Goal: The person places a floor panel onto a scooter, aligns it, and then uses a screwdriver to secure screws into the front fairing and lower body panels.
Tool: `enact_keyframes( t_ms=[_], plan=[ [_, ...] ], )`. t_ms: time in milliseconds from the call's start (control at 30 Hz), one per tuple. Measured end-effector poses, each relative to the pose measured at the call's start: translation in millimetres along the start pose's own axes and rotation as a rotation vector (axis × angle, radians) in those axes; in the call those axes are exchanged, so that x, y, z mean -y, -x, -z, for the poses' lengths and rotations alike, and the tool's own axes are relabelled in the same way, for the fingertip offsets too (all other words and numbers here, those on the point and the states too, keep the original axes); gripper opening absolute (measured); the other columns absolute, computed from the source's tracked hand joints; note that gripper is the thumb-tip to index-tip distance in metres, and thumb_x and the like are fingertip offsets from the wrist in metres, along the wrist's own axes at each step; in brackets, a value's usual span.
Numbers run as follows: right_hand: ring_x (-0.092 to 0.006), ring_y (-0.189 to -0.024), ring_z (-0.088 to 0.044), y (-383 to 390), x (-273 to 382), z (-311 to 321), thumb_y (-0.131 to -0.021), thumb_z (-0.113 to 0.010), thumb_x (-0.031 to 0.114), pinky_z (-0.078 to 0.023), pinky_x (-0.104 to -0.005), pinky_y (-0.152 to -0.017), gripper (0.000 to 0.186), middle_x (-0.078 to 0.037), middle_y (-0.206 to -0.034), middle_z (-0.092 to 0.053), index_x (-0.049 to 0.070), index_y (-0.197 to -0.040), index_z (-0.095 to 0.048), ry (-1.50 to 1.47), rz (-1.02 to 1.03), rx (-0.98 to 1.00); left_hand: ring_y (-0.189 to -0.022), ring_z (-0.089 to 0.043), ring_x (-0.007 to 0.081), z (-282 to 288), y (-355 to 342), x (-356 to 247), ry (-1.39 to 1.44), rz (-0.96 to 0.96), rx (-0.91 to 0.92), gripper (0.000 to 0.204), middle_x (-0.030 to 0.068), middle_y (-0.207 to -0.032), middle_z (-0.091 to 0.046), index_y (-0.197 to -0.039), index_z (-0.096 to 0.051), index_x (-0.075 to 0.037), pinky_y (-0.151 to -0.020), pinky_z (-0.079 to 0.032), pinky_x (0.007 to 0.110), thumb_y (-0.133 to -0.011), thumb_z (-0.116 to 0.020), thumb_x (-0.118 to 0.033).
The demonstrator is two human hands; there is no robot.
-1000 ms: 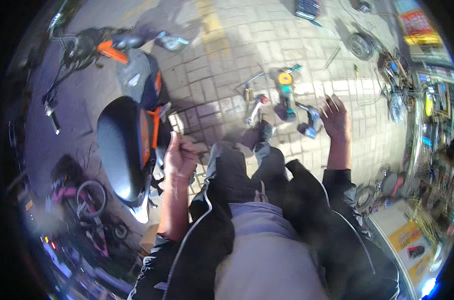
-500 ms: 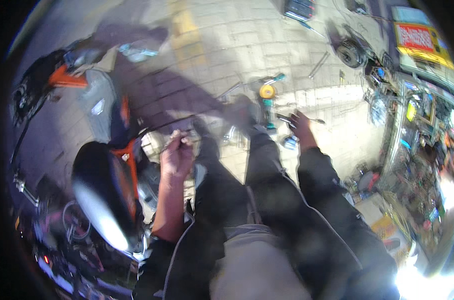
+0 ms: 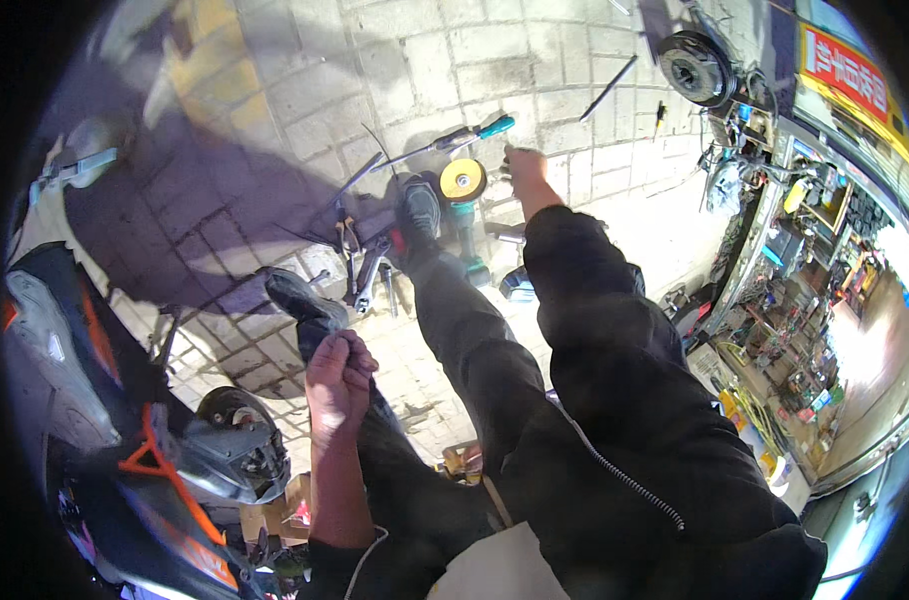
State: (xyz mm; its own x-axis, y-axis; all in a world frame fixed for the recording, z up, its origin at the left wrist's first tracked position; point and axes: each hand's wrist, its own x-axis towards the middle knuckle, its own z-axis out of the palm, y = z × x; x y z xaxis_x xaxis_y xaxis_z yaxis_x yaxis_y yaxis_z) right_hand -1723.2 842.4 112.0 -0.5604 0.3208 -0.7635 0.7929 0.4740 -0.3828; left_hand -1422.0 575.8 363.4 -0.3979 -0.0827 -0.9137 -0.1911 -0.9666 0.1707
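My left hand (image 3: 341,375) is curled into a fist over my left knee, just behind my black shoe (image 3: 297,298); nothing shows in it. My right hand (image 3: 521,163) reaches far forward and down to the paving stones, right beside a cordless grinder with a yellow disc (image 3: 463,182) and a long tool with a teal handle (image 3: 494,127). Its fingers point away from me and are hidden, so I cannot see what they touch. My other shoe (image 3: 421,212) stands next to the grinder.
Pliers and wrenches (image 3: 363,262) lie on the pavement between my feet. An orange and black motorcycle (image 3: 95,380) with its hub (image 3: 237,425) stands at my left. A round wheel part (image 3: 695,65), a rod (image 3: 609,87) and a cluttered shop front (image 3: 805,300) fill the right.
My view has swung further left and down. My right hand has stretched further forward to the ground by the grinder. My left hand stays a fist, now over my knee.
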Motion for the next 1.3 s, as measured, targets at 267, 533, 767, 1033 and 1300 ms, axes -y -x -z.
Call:
enact_keyframes(
  t_ms=[267, 533, 767, 1033, 1300],
  plan=[
    [-0.0224, -0.068, -0.061, -151, -44, -63, -0.083, -0.065, 0.027, -0.05, -0.0395, -0.059, 0.036, -0.013, -0.082, -0.062, -0.006, -0.095, -0.056, 0.233, -0.102, -0.164, -0.06, -0.052, 0.0186, 21, -67, 57, 0.017, 0.24, -0.12, 0.017, 0.0089, -0.074, -0.053, -0.09, -0.051, 0.001, -0.058, -0.045, 0.03, -0.091, -0.046, -0.016],
    [-0.0231, -0.086, -0.063, -228, -57, -40, -0.074, -0.069, 0.021, -0.049, -0.0388, -0.071, 0.037, -0.011, -0.101, -0.063, 0.006, -0.105, -0.056, 0.579, 0.148, -0.386, -0.062, -0.053, 0.0178, 19, -82, 37, -0.287, 0.312, -0.092, 0.017, 0.0095, -0.074, -0.053, -0.099, -0.051, 0.005, -0.058, -0.046, 0.03, -0.093, -0.043, -0.008],
    [-0.0138, -0.071, -0.054, -41, 88, 4, -0.068, -0.073, 0.005, -0.047, -0.0257, -0.064, 0.041, -0.009, -0.088, -0.057, -0.001, -0.101, -0.048, 0.078, 0.736, -0.266, -0.065, -0.057, 0.0151, 34, -54, 42, -0.026, 0.214, -0.158, 0.023, 0.008, -0.079, -0.059, -0.102, -0.056, 0.003, -0.063, -0.049, 0.028, -0.089, -0.058, -0.015],
    [-0.0244, -0.072, -0.062, 279, 161, -96, -0.074, -0.074, 0.025, -0.048, -0.0373, -0.066, 0.04, -0.012, -0.079, -0.062, -0.001, -0.097, -0.052, 0.307, 0.862, 0.335, -0.067, -0.056, 0.0159, -4, 90, -94, 0.378, -0.092, 0.055, 0.014, 0.0056, -0.077, -0.058, -0.088, -0.055, -0.004, -0.066, -0.048, 0.03, -0.092, -0.052, -0.016],
    [-0.0375, -0.085, -0.06, 617, 295, -270, -0.074, -0.068, 0.008, -0.048, -0.039, -0.072, 0.033, -0.018, -0.09, -0.06, 0.004, -0.102, -0.052, 0.422, 1.576, 0.865, -0.063, -0.049, 0.0162, 52, 172, -193, 0.745, -0.312, 0.132, 0.019, 0.0049, -0.073, -0.054, -0.092, -0.054, -0.002, -0.062, -0.043, 0.029, -0.095, -0.043, -0.017]
  ],
)
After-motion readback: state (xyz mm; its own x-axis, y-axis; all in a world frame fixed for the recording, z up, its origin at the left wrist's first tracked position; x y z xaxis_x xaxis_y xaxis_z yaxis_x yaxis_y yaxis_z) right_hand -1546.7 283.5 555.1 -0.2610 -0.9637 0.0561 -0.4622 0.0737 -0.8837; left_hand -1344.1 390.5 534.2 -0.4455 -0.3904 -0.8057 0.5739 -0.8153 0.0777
